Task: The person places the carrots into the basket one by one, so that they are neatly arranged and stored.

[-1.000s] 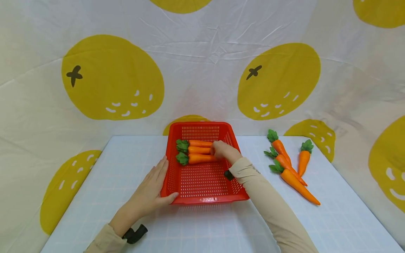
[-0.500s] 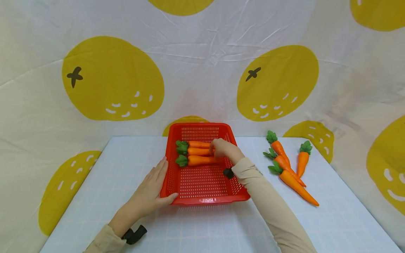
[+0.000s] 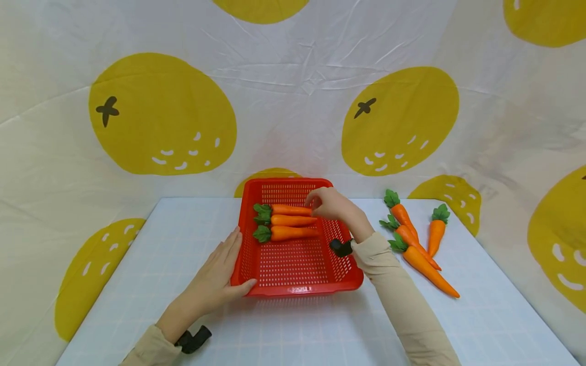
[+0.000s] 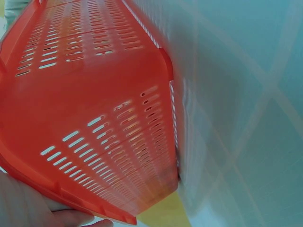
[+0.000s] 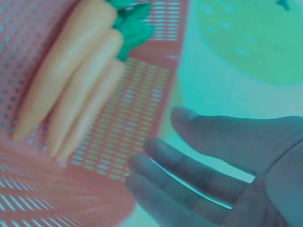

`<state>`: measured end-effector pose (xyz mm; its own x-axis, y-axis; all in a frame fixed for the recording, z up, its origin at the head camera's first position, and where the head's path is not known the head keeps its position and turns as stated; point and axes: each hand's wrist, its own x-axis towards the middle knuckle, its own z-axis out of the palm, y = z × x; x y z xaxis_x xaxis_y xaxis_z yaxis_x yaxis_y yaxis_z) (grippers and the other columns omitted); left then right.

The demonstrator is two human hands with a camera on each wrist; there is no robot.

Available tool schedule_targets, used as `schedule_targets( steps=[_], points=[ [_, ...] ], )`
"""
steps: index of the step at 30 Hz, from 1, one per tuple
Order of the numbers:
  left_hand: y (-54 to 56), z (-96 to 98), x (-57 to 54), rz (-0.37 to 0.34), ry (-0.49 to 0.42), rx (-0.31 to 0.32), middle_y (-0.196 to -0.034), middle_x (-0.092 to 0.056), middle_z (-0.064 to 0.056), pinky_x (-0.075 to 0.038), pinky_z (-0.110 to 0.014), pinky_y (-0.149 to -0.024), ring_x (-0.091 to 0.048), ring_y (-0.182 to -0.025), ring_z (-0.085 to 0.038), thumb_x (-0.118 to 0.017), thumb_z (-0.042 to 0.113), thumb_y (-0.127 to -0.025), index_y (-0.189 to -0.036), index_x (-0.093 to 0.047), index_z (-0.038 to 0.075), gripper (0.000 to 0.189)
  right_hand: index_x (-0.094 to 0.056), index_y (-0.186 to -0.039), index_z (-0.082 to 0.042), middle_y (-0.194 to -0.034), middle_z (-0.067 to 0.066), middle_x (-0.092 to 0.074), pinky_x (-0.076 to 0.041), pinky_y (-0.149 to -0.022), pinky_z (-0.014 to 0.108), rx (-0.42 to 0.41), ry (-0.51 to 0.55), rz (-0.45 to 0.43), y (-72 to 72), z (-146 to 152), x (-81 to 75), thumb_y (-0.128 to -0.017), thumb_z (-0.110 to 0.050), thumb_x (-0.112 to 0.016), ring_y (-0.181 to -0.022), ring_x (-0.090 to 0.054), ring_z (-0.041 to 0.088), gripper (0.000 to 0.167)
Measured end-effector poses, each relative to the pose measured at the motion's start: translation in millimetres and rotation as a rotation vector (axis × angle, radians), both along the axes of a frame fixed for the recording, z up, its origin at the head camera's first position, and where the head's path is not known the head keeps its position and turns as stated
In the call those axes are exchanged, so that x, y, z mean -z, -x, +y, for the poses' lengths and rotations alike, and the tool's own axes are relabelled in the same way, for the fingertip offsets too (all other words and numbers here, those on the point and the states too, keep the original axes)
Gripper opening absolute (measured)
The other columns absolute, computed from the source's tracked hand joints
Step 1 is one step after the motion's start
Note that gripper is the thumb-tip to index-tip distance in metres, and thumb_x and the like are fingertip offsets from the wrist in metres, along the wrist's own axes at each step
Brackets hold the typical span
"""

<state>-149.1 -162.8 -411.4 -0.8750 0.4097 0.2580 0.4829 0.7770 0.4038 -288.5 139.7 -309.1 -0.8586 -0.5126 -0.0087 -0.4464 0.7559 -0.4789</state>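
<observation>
Three toy carrots (image 3: 287, 220) found side by side in the far half of the red perforated basket (image 3: 293, 277), greens pointing left. Right hand (image 3: 330, 204) noted just above their tips, fingers loosely spread, holding nothing; left hand (image 3: 216, 278) laid flat against the basket's left wall, thumb on its near rim. Four more toy carrots (image 3: 414, 239) seen on the white table (image 3: 183, 239), right of the basket.

Pretty simple setup: a pale blue table (image 3: 458, 325) with a faint grid pattern. A red perforated basket (image 3: 293, 291) sits on it around the middle. Off to the right, four loose toy carrots (image 3: 418, 238) lie straight on the top, three bunched close together and one just beside them, near the back edge.
</observation>
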Motion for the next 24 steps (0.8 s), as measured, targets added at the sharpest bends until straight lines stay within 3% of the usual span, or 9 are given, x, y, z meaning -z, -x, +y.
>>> schedule_targets(
  steps=[7,11,18,24],
  points=[
    [-0.8,-0.8,1.0,0.011,0.006,0.001,-0.166,-0.007,-0.013,-0.018,-0.057,-0.118,-0.013,-0.151,-0.029,-0.066,0.054,-0.088,-0.157,-0.013,-0.003,0.104,-0.072,-0.105,-0.001,-0.095,0.009,-0.07,-0.053,-0.081,0.044,0.053,0.208,0.187,-26.3,19,-13.0,-0.091,-0.008,-0.068,-0.088,-0.064,0.025,0.015],
    [-1.5,-0.7,1.9,0.013,0.002,-0.003,-0.166,-0.008,-0.013,-0.019,-0.057,-0.117,-0.014,-0.15,-0.029,-0.068,0.052,-0.088,-0.157,-0.014,-0.003,0.103,-0.073,-0.101,-0.004,-0.093,0.007,-0.072,-0.054,-0.076,0.043,0.114,0.305,0.297,-39.3,33,-13.9,-0.094,-0.013,-0.067,-0.084,-0.065,0.024,0.012],
    [-1.4,-1.3,0.3,-0.002,0.005,0.0,-0.166,-0.006,-0.012,-0.018,-0.056,-0.118,-0.012,-0.151,-0.029,-0.065,0.056,-0.089,-0.157,-0.013,-0.002,0.104,-0.074,-0.098,-0.003,-0.089,0.008,-0.073,-0.056,-0.068,0.028,0.233,0.445,0.468,-56.8,64,-11.6,-0.093,-0.01,-0.069,-0.078,-0.067,0.021,0.01],
    [-0.4,-1.6,-0.4,-0.007,0.019,0.0,-0.166,-0.005,-0.012,-0.017,-0.056,-0.118,-0.011,-0.151,-0.029,-0.062,0.059,-0.089,-0.158,-0.012,-0.001,0.104,-0.072,-0.103,-0.002,-0.092,0.01,-0.072,-0.047,-0.066,0.01,0.38,0.445,0.544,-71.9,96,-3.2,-0.095,-0.015,-0.066,-0.078,-0.063,0.021,0.017]
  ],
)
